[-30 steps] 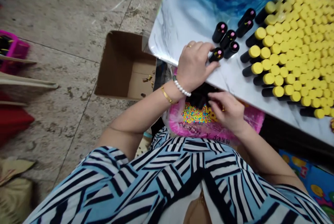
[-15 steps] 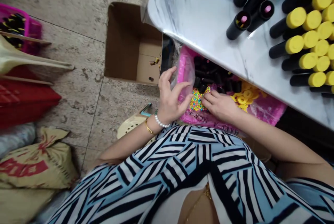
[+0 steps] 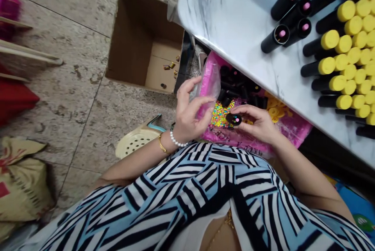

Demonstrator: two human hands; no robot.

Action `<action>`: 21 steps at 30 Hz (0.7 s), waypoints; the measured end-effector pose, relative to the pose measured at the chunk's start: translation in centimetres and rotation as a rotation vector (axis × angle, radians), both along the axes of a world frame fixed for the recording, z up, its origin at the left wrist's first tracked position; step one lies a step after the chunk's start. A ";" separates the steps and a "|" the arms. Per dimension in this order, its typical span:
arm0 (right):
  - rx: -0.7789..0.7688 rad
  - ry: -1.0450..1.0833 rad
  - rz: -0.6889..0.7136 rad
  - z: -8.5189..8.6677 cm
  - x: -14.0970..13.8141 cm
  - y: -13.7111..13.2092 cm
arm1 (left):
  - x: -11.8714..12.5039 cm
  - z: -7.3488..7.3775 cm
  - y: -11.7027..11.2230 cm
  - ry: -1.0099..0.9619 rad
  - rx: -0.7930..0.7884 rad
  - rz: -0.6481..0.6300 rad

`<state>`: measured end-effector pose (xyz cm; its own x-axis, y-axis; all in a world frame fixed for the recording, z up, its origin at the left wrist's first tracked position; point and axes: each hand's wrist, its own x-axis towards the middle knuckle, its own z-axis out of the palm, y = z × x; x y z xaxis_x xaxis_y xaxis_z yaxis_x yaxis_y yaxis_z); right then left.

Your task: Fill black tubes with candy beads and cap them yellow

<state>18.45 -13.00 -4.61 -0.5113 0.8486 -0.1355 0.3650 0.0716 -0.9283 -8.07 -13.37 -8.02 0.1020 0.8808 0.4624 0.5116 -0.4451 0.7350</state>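
My right hand (image 3: 259, 124) grips a small black tube (image 3: 231, 118) between thumb and fingers; a pink tip and some coloured beads show at its open end. Just beneath it, a heap of multicoloured beads (image 3: 218, 115) lies in a pink, plastic-lined container (image 3: 208, 72). My left hand (image 3: 189, 116) is at that container's left side by the clear plastic, fingers apart and nothing visible in them. Black tubes (image 3: 234, 87) fill the container's far part, and yellow ring-like pieces (image 3: 275, 108) lie at its right.
A marble-patterned table (image 3: 222, 13) overhangs the container. On it stand open black tubes with pink tips (image 3: 275, 39) and several yellow-capped black tubes (image 3: 329, 40). An open cardboard box (image 3: 131, 36) with a few small pieces sits on the floor. A tied sack (image 3: 26, 188) lies lower left.
My right hand has come up from the beads with a black tube in its fingers. My left hand stays by the container's side. The whole view has shifted slightly.
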 end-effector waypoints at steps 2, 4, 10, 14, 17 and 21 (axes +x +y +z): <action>0.087 -0.021 -0.010 0.2 -0.6 -0.1 | 0.7 0.5 0.2 -0.006 0.053 -0.122; 0.178 -0.049 -0.044 0.5 -1.3 -0.2 | 1.6 1.1 0.4 0.003 0.074 -0.270; 0.175 0.000 -0.163 1.1 -1.2 -0.2 | 3.1 3.3 2.7 -0.014 0.121 -0.313; 0.513 -0.346 -0.156 1.0 1.0 0.3 | 2.8 5.1 7.0 0.119 0.309 -0.177; 0.676 -0.550 -0.125 0.3 1.4 0.8 | 3.1 5.8 10.7 0.189 0.374 -0.113; 0.790 -0.862 0.014 -1.5 -0.2 2.0 | 4.1 5.4 13.1 0.162 0.304 -0.063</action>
